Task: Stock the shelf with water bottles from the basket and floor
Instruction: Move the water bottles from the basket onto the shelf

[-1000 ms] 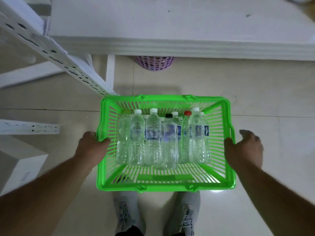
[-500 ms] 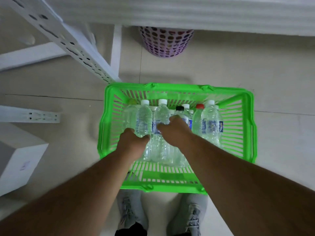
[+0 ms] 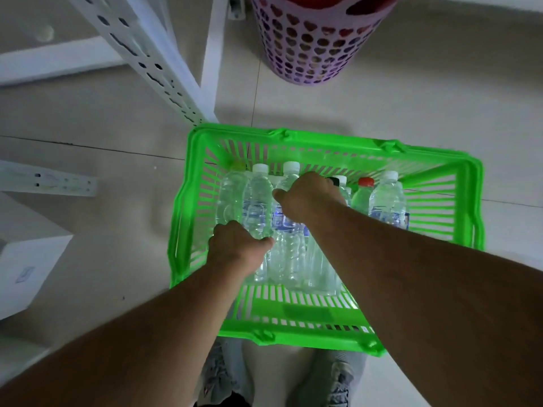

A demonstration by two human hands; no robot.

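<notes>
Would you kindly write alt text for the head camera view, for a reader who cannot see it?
Both hands reach into a green basket on the floor: the left hand and the right hand rest on clear water bottles lying in a row. A purple bin stands beyond.

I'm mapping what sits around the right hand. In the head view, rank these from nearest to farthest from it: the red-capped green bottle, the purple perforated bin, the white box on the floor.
From the right hand:
1. Red-capped green bottle, in the green plastic basket, just right.
2. Purple perforated bin, beyond the basket.
3. White box, far left.
</notes>
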